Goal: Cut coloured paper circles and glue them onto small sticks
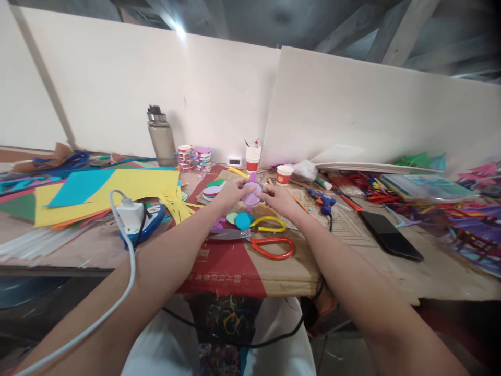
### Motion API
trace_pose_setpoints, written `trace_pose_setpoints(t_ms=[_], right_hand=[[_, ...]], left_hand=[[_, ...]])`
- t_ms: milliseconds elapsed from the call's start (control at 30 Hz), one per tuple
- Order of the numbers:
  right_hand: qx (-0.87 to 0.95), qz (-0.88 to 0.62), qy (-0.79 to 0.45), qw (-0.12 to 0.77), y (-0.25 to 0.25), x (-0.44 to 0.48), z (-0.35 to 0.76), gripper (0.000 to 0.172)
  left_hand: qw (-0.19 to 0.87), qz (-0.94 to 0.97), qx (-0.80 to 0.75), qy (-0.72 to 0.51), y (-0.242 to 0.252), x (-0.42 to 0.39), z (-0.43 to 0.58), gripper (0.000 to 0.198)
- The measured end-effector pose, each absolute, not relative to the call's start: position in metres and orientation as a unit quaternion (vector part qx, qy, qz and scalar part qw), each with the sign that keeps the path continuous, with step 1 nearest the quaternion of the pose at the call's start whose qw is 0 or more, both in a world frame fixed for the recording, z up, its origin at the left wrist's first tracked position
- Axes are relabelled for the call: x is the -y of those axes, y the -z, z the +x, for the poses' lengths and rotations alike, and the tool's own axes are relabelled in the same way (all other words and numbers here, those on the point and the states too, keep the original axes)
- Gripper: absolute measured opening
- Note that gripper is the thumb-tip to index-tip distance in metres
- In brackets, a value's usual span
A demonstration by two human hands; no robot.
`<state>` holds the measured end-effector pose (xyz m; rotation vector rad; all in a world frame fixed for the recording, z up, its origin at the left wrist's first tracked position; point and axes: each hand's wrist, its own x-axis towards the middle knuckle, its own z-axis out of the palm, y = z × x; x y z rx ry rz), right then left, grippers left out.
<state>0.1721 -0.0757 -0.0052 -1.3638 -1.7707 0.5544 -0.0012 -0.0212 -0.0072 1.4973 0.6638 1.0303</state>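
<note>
Between my two hands, above the cardboard, is a light purple paper disc (251,194) with narrow purple strips showing at its top and bottom. The fingers of my left hand (236,190) pinch its left edge. On the right edge, my right hand (276,199) grips it with thumb and fingers. Just below lie a blue paper disc (243,221) and a pale green disc (231,218). Large scissors with one yellow and one red handle (273,248) rest in front of them. More cut discs in green, white and dark red (212,191) are to the left.
At left are yellow paper sheets (133,184), a white plug with cable (131,215) and a tall bottle (162,137). Paper cups (284,175) and a small clock (234,161) stand behind. A blue glue gun (322,200), a black phone (390,235) and a plastic box (428,187) lie right.
</note>
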Motion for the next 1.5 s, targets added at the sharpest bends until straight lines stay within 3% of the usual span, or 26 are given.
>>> trace_pose_setpoints(t_ms=[133,300,400,567,733,1100,1300,1500], right_hand=[[0.636,-0.565,-0.217,0.480,-0.001,0.073,0.185,0.028],[0.533,-0.597,-0.114,0.588,-0.010,0.065,0.221,0.024],[0.510,-0.631,-0.052,0.582,-0.014,0.067,0.234,0.020],[0.532,-0.664,-0.004,0.526,-0.016,0.073,0.231,0.015],[0.594,-0.653,-0.033,0.469,-0.005,0.071,0.217,0.014],[0.679,-0.700,0.038,0.217,0.013,0.062,0.202,0.027],[0.694,-0.709,0.106,0.068,0.013,0.060,0.182,0.037],[0.659,-0.737,0.135,0.058,0.018,0.059,0.170,0.044]], left_hand=[[0.608,0.551,-0.277,-0.501,0.002,0.016,-0.004,0.034],[0.633,0.445,-0.261,-0.578,-0.012,0.009,-0.011,0.031],[0.635,0.388,-0.251,-0.620,-0.018,0.003,-0.016,0.025],[0.617,0.336,-0.250,-0.666,-0.025,-0.006,-0.026,0.021],[0.634,0.285,-0.255,-0.672,-0.030,-0.002,-0.028,0.019],[0.628,0.312,-0.288,-0.652,-0.021,-0.009,-0.029,0.030],[0.642,0.298,-0.285,-0.646,-0.022,-0.002,-0.022,0.014],[0.659,0.359,-0.265,-0.606,-0.019,0.009,-0.013,0.016]])
